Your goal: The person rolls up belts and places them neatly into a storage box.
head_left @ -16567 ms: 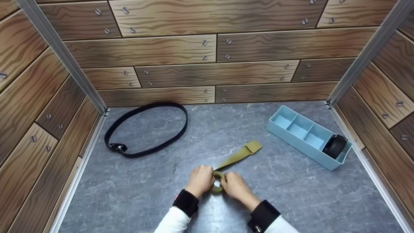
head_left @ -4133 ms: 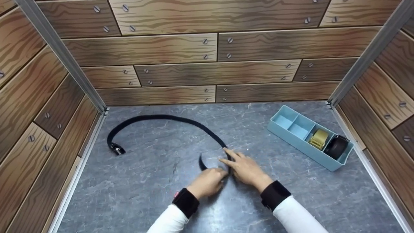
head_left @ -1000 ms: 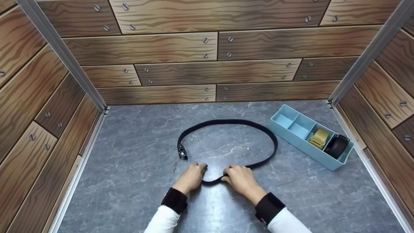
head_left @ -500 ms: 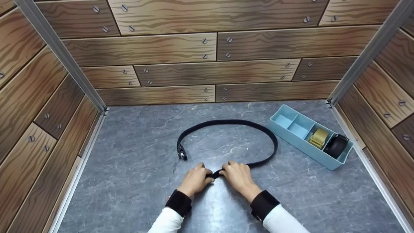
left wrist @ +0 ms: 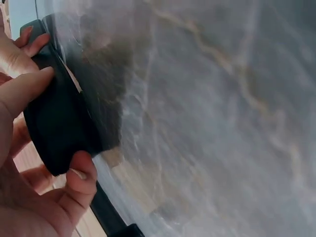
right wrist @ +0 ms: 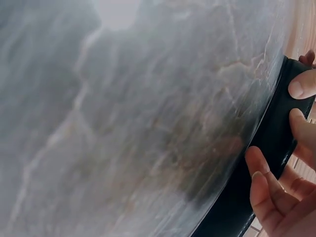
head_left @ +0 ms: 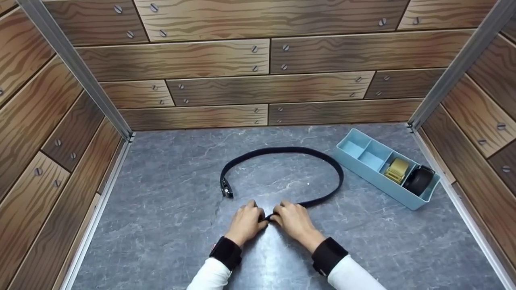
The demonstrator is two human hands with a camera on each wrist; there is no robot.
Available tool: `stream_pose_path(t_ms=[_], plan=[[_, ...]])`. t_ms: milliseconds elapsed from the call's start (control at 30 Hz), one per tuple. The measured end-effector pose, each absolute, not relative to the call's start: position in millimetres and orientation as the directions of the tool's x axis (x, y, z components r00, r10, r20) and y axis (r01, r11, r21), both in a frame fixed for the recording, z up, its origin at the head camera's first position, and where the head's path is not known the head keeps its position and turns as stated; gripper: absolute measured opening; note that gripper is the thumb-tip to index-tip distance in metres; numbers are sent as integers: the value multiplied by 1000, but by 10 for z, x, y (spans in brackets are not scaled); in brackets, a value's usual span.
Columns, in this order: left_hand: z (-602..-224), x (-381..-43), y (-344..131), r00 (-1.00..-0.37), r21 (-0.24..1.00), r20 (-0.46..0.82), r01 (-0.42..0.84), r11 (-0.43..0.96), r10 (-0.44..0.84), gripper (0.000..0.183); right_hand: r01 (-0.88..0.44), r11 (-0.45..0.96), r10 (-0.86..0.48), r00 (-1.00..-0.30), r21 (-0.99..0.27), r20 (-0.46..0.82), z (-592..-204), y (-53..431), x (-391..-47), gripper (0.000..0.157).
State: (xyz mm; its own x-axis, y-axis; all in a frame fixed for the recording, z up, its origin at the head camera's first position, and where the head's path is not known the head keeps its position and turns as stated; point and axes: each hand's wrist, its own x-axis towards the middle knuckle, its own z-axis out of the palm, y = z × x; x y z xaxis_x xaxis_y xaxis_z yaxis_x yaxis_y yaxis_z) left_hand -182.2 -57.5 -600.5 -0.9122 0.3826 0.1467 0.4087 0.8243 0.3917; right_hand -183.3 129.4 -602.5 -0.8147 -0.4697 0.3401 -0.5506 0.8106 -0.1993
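A black belt (head_left: 282,150) lies in a wide open loop on its edge in the middle of the grey marbled tabletop. Its metal buckle (head_left: 227,189) rests at the loop's left end, free of both hands. Near the front, my left hand (head_left: 245,220) holds the strap's free end; the left wrist view shows the strap (left wrist: 57,113) bent over between thumb and fingers. Close beside it, my right hand (head_left: 296,220) pinches the same strap a little farther along, thumb and fingertips on the band (right wrist: 274,133) in the right wrist view. The hands cover the very tip in the head view.
At the right stands a light blue box (head_left: 365,172) with a row of compartments. A rolled olive belt (head_left: 397,170) sits in one, and a rolled black belt (head_left: 419,180) in the end one. Wood-patterned panels (head_left: 225,92) wall the table at back and sides.
The olive belt, earlier in my hands, now sits rolled in the box. The black belt has moved right from the far left. In the last second my hands have come together on its free end.
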Motion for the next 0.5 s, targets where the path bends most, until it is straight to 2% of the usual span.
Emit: stream_pose_path(t_ms=[233, 333, 433, 500], plan=[[-6014, -1889, -629, -899, 525, 127, 419, 741, 418, 49, -602, 766, -530, -790, -227, 308, -6022, 1306, -1823, 19], [-6024, -1892, -631, -898, 542, 101, 410, 734, 428, 47, -626, 745, -561, -775, -229, 292, -6024, 1334, -1824, 26], [-6015, -1892, -616, -897, 574, 88, 402, 713, 434, 41, -684, 701, -614, -723, -203, 317, -6036, 1371, -1836, 35], [-6004, -1899, -599, -893, 600, 94, 404, 691, 441, 39, -725, 667, -648, -677, -170, 348, -6047, 1394, -1847, 35]])
